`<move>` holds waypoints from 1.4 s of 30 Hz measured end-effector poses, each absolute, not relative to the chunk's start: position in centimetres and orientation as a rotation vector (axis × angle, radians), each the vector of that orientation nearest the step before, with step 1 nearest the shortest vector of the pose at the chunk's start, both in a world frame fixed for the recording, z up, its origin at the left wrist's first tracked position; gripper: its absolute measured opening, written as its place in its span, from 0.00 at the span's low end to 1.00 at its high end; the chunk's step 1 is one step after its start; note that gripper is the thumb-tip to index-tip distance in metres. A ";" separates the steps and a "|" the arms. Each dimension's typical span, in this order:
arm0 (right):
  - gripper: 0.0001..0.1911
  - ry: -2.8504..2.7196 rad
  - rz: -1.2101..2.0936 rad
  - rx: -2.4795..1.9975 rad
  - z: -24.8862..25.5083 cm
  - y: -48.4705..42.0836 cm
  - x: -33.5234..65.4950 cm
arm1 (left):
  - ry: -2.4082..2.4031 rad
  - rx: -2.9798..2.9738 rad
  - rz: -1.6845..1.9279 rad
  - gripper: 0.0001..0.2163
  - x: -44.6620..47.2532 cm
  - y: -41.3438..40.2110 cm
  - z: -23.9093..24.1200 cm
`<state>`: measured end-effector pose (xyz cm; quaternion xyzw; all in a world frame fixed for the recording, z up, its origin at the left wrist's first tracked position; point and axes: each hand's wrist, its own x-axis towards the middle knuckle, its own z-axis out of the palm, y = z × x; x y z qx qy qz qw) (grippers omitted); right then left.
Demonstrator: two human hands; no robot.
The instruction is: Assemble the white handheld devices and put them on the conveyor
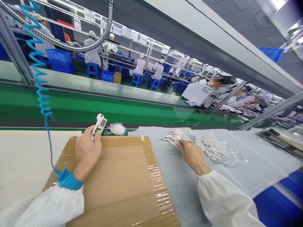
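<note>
My left hand (86, 151) is closed around a small white handheld device with a little screen (99, 123), holding it upright over the far edge of a cardboard sheet (118, 183). A blue wrist strap (67, 179) with a coiled blue cord (39, 75) sits on that wrist. My right hand (193, 154) rests on white foam sheeting (170, 170), its fingers closed on a fanned stack of thin white plastic parts (176, 136). A clear plastic bag with several more such parts (217, 151) lies just right of that hand.
A small white crumpled bag (117, 128) lies beyond the cardboard. A green conveyor belt (94, 107) runs across behind the bench. Workers in white coats sit on blue stools (92, 69) at far lines. A white machine (201, 94) stands at right.
</note>
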<state>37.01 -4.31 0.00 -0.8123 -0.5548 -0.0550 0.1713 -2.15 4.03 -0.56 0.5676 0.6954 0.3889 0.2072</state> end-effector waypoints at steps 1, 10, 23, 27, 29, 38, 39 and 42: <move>0.07 -1.578 -0.123 -2.288 0.6 -4.1 36.6 | 1.926 1.576 1.104 0.19 -2.1 4.0 -0.6; 0.16 -1.064 1.354 -1.208 3.2 1.1 22.9 | 1.287 1.255 1.278 0.22 -1.0 4.1 -1.1; 0.32 -1.139 1.429 -0.823 -1.7 2.4 16.6 | 1.065 0.949 0.948 0.20 -0.9 3.6 -0.2; 0.31 -1.175 1.315 -0.917 -2.5 2.9 18.0 | 0.912 0.955 0.861 0.20 -1.3 3.6 0.3; 0.28 -1.167 1.322 -0.886 -2.6 3.0 17.9 | 0.900 1.003 0.840 0.20 -1.4 3.6 0.2; 0.25 -1.005 1.411 -0.832 -1.6 2.6 17.1 | 1.306 1.575 1.313 0.15 -1.2 4.0 -0.5; 0.25 -1.002 1.405 -0.852 -1.8 2.7 17.0 | 1.278 1.673 1.281 0.15 -1.1 3.8 -0.6; 0.27 -1.005 1.394 -0.896 -2.5 2.7 17.0 | 1.225 1.847 1.148 0.15 -0.7 3.2 -0.8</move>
